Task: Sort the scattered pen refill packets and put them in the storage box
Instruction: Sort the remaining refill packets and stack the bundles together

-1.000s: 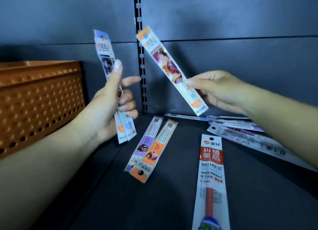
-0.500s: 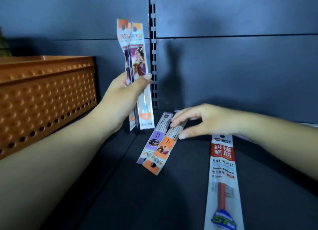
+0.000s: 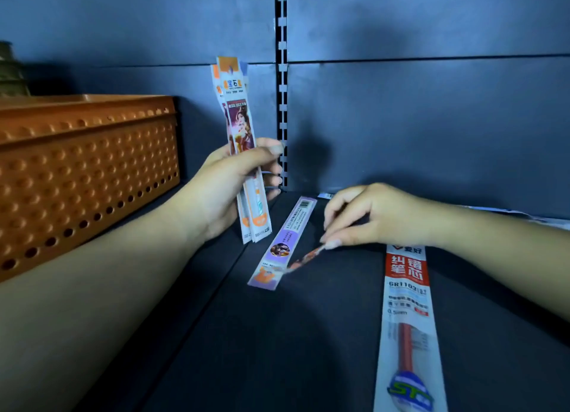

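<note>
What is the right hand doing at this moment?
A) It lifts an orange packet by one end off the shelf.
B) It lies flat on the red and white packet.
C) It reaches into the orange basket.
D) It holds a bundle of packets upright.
A: the right hand pinches the orange packet, tilted edge-on beside the purple packet.

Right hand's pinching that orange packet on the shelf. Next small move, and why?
Probably lift the thin orange refill packet clear and carry it to the upright stack of packets in the left hand. The right hand pinches its edge; its far end rests on the flat purple refill packet, so lift first.
</note>
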`<act>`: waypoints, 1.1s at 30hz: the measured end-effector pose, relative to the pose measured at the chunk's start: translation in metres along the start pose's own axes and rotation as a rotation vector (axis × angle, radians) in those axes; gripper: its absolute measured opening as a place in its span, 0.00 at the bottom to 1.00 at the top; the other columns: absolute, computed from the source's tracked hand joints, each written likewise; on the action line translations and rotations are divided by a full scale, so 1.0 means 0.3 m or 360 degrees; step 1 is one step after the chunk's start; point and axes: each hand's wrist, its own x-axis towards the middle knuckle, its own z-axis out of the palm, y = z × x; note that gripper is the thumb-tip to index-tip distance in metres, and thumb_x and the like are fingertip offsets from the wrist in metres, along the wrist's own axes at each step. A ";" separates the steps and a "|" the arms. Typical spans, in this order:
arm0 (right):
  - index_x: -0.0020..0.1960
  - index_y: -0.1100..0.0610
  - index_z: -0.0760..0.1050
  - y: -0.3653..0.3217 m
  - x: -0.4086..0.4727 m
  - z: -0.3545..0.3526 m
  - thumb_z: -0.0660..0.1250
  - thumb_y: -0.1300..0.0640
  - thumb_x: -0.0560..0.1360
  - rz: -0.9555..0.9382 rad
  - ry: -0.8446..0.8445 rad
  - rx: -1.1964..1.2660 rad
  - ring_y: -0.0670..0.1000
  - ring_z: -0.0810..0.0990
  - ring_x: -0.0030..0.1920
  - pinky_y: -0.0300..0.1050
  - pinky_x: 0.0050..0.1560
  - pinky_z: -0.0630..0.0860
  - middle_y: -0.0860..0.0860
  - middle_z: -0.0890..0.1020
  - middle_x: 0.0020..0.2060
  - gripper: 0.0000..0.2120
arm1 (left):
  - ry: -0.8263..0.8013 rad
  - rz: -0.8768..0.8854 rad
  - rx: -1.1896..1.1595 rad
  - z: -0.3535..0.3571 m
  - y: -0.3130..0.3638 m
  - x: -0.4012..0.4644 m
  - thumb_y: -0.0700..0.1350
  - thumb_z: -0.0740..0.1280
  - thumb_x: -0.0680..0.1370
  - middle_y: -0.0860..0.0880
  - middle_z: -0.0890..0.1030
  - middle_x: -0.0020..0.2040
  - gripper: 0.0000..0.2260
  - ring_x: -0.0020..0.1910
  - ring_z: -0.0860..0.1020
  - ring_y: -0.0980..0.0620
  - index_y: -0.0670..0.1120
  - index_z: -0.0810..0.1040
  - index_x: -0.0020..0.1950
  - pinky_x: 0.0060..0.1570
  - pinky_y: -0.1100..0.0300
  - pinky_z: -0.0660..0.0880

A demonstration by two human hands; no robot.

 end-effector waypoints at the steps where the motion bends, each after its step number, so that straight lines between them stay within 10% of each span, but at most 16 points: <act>1: 0.39 0.44 0.82 0.000 0.000 -0.003 0.69 0.44 0.60 0.0004 0.0041 0.0036 0.36 0.76 0.39 0.28 0.46 0.69 0.37 0.80 0.36 0.09 | 0.0014 -0.0009 -0.0027 -0.001 -0.001 0.002 0.41 0.65 0.74 0.52 0.75 0.25 0.05 0.24 0.73 0.55 0.47 0.78 0.39 0.33 0.61 0.76; 7: 0.36 0.57 0.84 -0.048 0.010 -0.036 0.72 0.57 0.64 -0.0032 0.0500 0.0172 0.37 0.76 0.33 0.28 0.40 0.70 0.43 0.80 0.31 0.04 | 0.0083 -0.0047 -0.0151 -0.015 0.007 0.022 0.53 0.64 0.75 0.53 0.64 0.21 0.12 0.19 0.64 0.58 0.47 0.76 0.36 0.25 0.67 0.65; 12: 0.32 0.57 0.79 -0.104 0.023 -0.067 0.68 0.55 0.71 0.0263 0.1250 0.1225 0.42 0.74 0.23 0.35 0.29 0.72 0.46 0.79 0.21 0.11 | -0.0055 -0.0066 -0.0275 -0.007 0.031 0.010 0.63 0.66 0.66 0.55 0.60 0.21 0.16 0.19 0.59 0.58 0.51 0.79 0.32 0.23 0.67 0.60; 18: 0.28 0.57 0.81 -0.137 0.034 0.056 0.70 0.52 0.62 0.0282 0.0958 0.1394 0.46 0.73 0.26 0.42 0.33 0.69 0.49 0.81 0.24 0.09 | -0.0414 0.0033 -0.0179 0.084 -0.001 -0.046 0.49 0.74 0.67 0.53 0.67 0.21 0.12 0.20 0.61 0.58 0.45 0.74 0.42 0.24 0.67 0.59; 21: 0.33 0.55 0.81 -0.110 0.039 0.055 0.69 0.50 0.66 0.0303 0.0848 0.1289 0.51 0.75 0.37 0.44 0.42 0.70 0.52 0.84 0.36 0.08 | -0.0235 0.0128 -0.0157 0.082 0.019 -0.046 0.48 0.69 0.69 0.52 0.73 0.20 0.09 0.19 0.67 0.57 0.45 0.80 0.30 0.26 0.66 0.67; 26: 0.62 0.51 0.74 -0.052 0.035 0.024 0.65 0.53 0.73 0.0114 0.0133 -0.0014 0.32 0.68 0.57 0.17 0.56 0.58 0.37 0.72 0.56 0.17 | 0.0266 0.0406 0.0354 -0.019 0.071 0.013 0.49 0.62 0.77 0.55 0.78 0.23 0.13 0.24 0.76 0.59 0.47 0.75 0.34 0.31 0.66 0.73; 30: 0.71 0.47 0.61 -0.025 0.053 0.065 0.59 0.40 0.71 0.0092 -0.0318 -0.0390 0.36 0.54 0.71 0.26 0.69 0.47 0.35 0.61 0.69 0.30 | 0.0131 0.0303 0.0217 -0.025 0.053 0.011 0.47 0.59 0.79 0.51 0.77 0.23 0.09 0.22 0.76 0.54 0.46 0.76 0.45 0.28 0.65 0.74; 33: 0.66 0.50 0.70 -0.007 0.043 0.063 0.65 0.43 0.71 -0.0071 -0.0205 -0.0451 0.35 0.64 0.65 0.29 0.67 0.55 0.38 0.70 0.62 0.25 | 0.0051 0.0262 0.0186 -0.024 0.046 0.009 0.46 0.63 0.77 0.53 0.72 0.23 0.06 0.22 0.68 0.55 0.44 0.74 0.48 0.26 0.64 0.70</act>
